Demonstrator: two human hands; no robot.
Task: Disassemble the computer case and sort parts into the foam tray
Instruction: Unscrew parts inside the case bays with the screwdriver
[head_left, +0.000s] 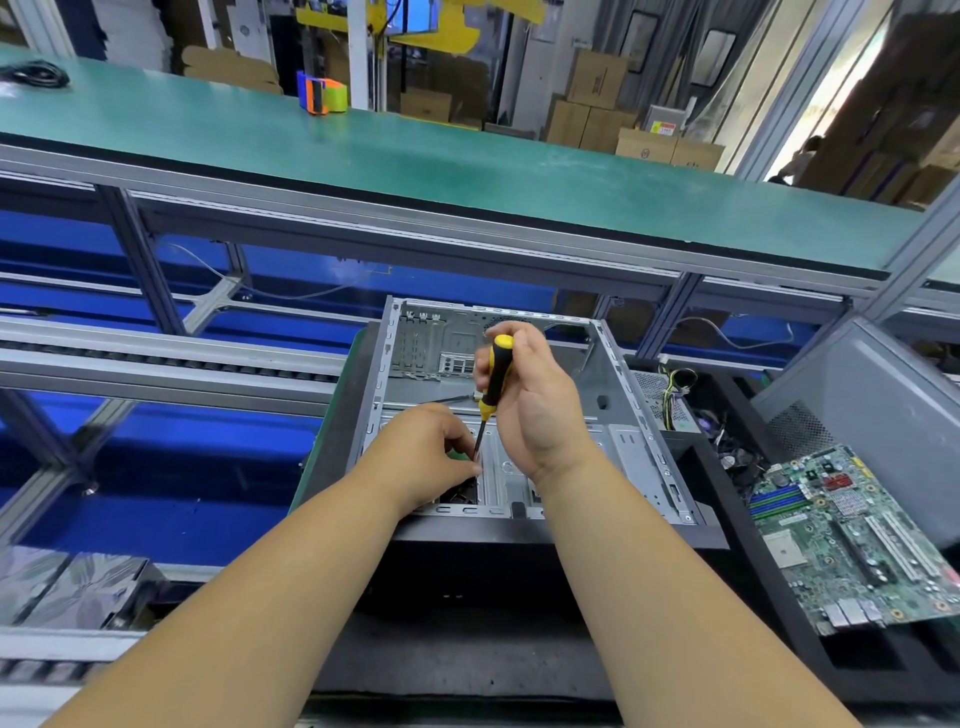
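The open grey computer case (631, 415) lies on its side in front of me, its inside mostly bare metal. My right hand (535, 400) grips a yellow-and-black screwdriver (496, 376) held nearly upright, tip down near the case's front bay. My left hand (431, 452) is inside the case at the lower left, fingers pinched around the screwdriver's shaft near its tip. A green motherboard (852, 540) rests tilted in the black foam tray (779, 613) to the right. What the tip touches is hidden by my left hand.
A power supply with loose cables (672, 395) and a fan lie in the tray's far part. A grey side panel (883, 415) leans at far right. A green conveyor belt (415, 166) runs behind; silver bagged items (67, 587) sit at lower left.
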